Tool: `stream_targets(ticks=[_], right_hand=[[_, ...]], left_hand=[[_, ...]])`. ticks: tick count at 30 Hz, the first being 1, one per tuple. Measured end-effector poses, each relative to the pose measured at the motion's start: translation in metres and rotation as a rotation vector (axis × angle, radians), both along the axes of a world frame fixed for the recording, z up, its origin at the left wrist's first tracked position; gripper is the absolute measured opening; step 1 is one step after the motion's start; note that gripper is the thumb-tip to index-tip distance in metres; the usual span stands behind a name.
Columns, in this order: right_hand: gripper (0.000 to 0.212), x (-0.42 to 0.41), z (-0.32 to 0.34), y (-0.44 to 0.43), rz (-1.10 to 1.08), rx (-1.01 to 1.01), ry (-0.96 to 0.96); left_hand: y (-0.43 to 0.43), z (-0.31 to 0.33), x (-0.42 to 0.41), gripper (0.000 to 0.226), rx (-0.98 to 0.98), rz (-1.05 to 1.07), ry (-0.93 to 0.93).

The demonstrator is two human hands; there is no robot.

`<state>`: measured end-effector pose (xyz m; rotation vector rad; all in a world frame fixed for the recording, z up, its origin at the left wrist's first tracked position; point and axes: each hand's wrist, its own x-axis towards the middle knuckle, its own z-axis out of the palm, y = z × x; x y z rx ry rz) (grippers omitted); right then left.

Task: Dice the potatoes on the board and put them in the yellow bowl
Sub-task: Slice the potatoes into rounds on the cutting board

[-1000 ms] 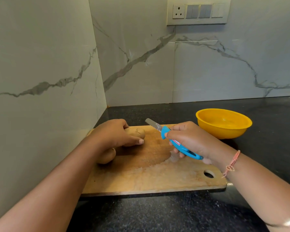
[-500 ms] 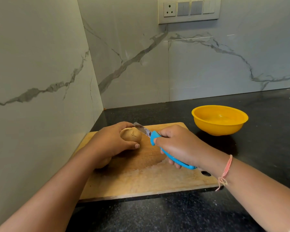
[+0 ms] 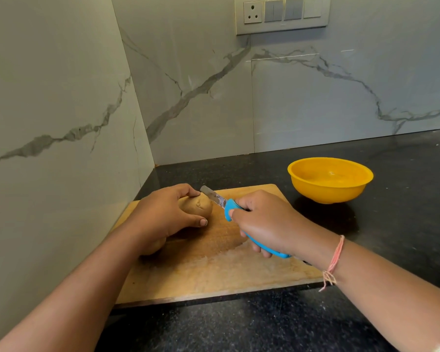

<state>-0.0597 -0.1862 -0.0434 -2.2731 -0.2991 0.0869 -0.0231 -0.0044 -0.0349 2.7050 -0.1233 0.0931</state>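
Note:
A wooden cutting board (image 3: 214, 273) lies on the dark counter. My left hand (image 3: 160, 217) grips a whole brown potato (image 3: 200, 205) at the board's back left, fingers curled over it and thumb at its front. A second potato (image 3: 154, 247) peeks out under my left wrist, mostly hidden. My right hand (image 3: 267, 222) holds a blue-handled knife (image 3: 228, 207); its short metal blade rests against the top right of the gripped potato. The yellow bowl (image 3: 330, 180) stands to the right of the board, with nothing in it.
Marble walls meet in a corner close behind and left of the board. A switch panel (image 3: 282, 13) with a socket sits high on the back wall. Black counter (image 3: 404, 199) stretches right of the bowl and in front of the board.
My right hand has brought the knife leftward until the blade reaches the potato. My left hand has kept its hold on the potato.

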Motion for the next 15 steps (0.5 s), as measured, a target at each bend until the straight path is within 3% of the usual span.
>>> stream_targets(ticks=[15], right_hand=[[0.044,-0.002,0.003,0.014,-0.049,-0.052,0.078]], left_hand=[[-0.009,0.002,-0.006,0.060,0.077,0.029,-0.070]])
